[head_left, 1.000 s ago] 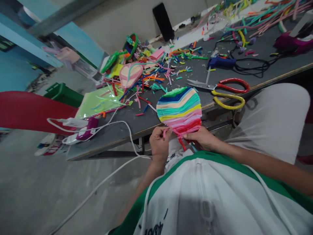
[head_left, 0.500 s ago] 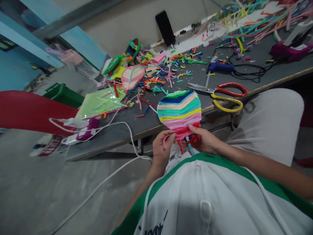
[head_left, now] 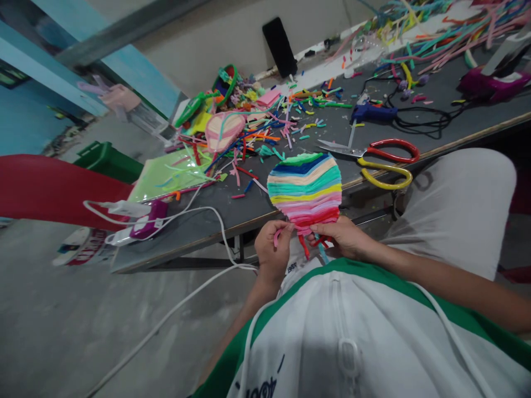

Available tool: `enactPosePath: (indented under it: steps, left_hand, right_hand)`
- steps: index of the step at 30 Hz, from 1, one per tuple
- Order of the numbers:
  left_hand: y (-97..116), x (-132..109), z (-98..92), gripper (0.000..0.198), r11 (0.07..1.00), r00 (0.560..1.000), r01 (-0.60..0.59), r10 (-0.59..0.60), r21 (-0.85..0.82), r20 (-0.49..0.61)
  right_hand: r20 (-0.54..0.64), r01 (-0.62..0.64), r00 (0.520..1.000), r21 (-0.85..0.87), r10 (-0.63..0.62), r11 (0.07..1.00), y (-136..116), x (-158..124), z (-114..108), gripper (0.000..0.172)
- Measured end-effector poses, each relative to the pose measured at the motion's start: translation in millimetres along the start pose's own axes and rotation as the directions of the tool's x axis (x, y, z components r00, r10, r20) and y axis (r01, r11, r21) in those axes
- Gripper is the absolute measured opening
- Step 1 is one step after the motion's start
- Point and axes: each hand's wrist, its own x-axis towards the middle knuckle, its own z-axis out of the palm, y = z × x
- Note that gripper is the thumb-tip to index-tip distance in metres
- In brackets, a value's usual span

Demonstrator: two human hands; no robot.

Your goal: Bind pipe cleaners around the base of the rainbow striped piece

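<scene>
A rounded piece covered in rainbow stripes of fuzzy pipe cleaners (head_left: 306,185) is held at the table's edge, above my lap. My right hand (head_left: 347,236) is closed on its lower right part, thumb on the red and pink rows and fingers curled beneath. Between the thumb and fingers of my left hand (head_left: 271,251) is a pink pipe cleaner (head_left: 276,238), its other end lying along the piece's bottom edge. Red pipe cleaner ends (head_left: 304,247) and a light blue one (head_left: 322,251) hang below. Scissors (head_left: 367,153) with red and yellow handles lie open beyond my right hand.
On the grey table (head_left: 418,130) are a blue glue gun (head_left: 374,113), scattered pipe cleaner cuttings (head_left: 307,127), a pink striped oval (head_left: 225,131) and a green sheet (head_left: 166,174). A phone (head_left: 279,47) leans on the wall. A white cable (head_left: 166,315) runs past my left side.
My right thumb has slid left along the bottom rows, towards my left hand. My left hand has shifted slightly left, still pinching the pink pipe cleaner. The striped piece has barely moved.
</scene>
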Motion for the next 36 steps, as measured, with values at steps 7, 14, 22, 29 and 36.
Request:
enactPosePath:
  steps: [7,14,22,29,36]
  left_hand:
    - [-2,-3,-1.2,0.015,0.984,0.988,0.155,-0.154,-0.089,0.022]
    - [3,-18,10.4,0.031,0.693,0.859,0.507,-0.357,-0.512,0.367]
    - [12,-13,24.0,0.023,0.645,0.825,0.561,-0.379,-0.520,0.419]
    - [4,-16,27.3,0.022,0.514,0.772,0.633,-0.479,-0.579,0.418]
    - [2,-20,19.5,0.031,0.541,0.793,0.608,-0.385,-0.581,0.471]
  right_hand:
    - [0.000,0.000,1.000,-0.008,0.000,1.000,-1,0,-1,0.025]
    - [-0.014,-0.111,0.994,-0.013,0.111,0.994,-3,-3,-6,0.031]
    - [0.035,-0.043,0.999,0.095,0.040,0.995,-3,-1,-5,0.039]
    - [0.003,-0.012,1.000,0.130,0.012,0.991,-2,1,-6,0.035]
    - [0.008,-0.033,0.999,0.056,0.033,0.998,-8,-1,-9,0.036]
